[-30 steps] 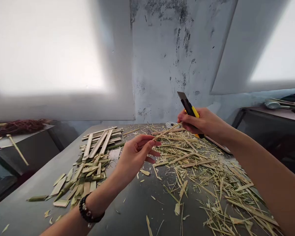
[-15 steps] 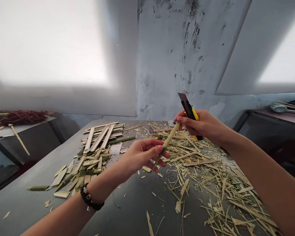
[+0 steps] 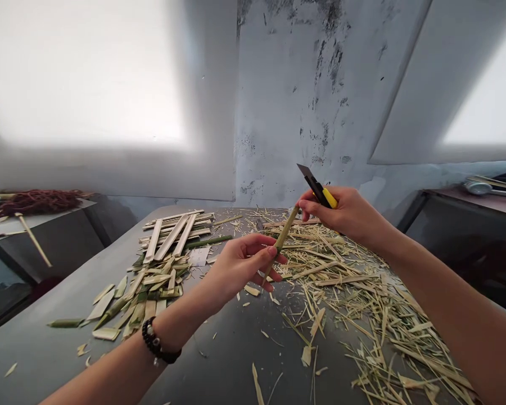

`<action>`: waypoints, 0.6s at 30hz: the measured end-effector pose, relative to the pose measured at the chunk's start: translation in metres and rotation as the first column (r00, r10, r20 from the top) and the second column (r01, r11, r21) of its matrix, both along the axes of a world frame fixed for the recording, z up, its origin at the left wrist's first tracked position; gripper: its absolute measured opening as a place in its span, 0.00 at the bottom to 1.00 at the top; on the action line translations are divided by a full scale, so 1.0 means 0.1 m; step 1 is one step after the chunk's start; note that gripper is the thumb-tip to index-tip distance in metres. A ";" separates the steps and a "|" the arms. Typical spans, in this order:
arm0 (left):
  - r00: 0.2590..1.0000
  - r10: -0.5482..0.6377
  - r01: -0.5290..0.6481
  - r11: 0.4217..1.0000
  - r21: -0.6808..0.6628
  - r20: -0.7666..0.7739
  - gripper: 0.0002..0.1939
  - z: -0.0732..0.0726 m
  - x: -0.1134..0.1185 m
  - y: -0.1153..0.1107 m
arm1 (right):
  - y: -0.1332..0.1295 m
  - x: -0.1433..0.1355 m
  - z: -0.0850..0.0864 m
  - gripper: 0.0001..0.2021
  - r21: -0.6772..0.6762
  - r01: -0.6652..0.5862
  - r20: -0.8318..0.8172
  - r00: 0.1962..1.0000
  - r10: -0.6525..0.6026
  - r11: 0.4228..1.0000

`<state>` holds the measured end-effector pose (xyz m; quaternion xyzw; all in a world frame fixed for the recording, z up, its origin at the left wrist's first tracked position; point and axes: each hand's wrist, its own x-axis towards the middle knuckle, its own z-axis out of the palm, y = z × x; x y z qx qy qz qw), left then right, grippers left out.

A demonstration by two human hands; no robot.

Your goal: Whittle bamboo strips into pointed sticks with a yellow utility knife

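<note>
While the left hand bears the lower part of a slender, yellow-green bamboo strip, the right hand pinches its upper end; the strip is thus held aslant in the air above the surface, a smooth, dark-grey sheet, its tip rising toward the right. The left fingers are clamped on the strip between thumb and fingertips, the lower ones spread loosely beneath, seemingly to steady its narrow tail; the right thumb and forefinger are closed on the upper end, the remaining fingers apparently curled about a yellow-and-black utility knife, though the grip on its handle is partly hidden. The broad grey blade points up and leftward, clear of the strip, a carry that presumably frees the fingertips for pinching without setting the tool down.

To the left, pale, straight bamboo slats lie crossed in a stack; nearer the viewer, short, greenish bamboo offcuts form a heap; to the right spreads a litter of thin, straw-coloured shavings; whole lengths and scraps appear to be kept apart, leaving a mostly bare lane between the two sides.
</note>
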<state>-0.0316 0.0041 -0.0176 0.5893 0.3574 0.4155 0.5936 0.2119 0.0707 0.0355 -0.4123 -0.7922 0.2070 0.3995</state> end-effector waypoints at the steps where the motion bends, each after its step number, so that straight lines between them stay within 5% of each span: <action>1: 1.000 0.003 -0.003 1.000 0.001 0.000 0.17 0.00 0.00 0.00 | 0.00 -0.01 -0.01 0.16 0.011 -0.005 0.009 1.000 0.005 1.000; 5: 1.000 0.019 -0.019 1.000 0.007 0.004 0.17 -0.01 -0.01 -0.01 | 0.00 -0.03 -0.07 0.15 0.091 0.001 0.078 0.997 -0.009 0.996; 11: 0.999 0.036 -0.036 0.999 0.010 0.007 0.18 -0.02 -0.01 0.00 | 0.05 -0.04 -0.17 0.13 0.337 0.093 0.282 0.939 -0.195 0.937; 18: 1.000 0.028 -0.028 1.000 0.011 -0.002 0.17 -0.01 0.00 -0.01 | 0.08 -0.04 -0.22 0.10 0.404 0.066 0.391 0.889 -0.237 0.913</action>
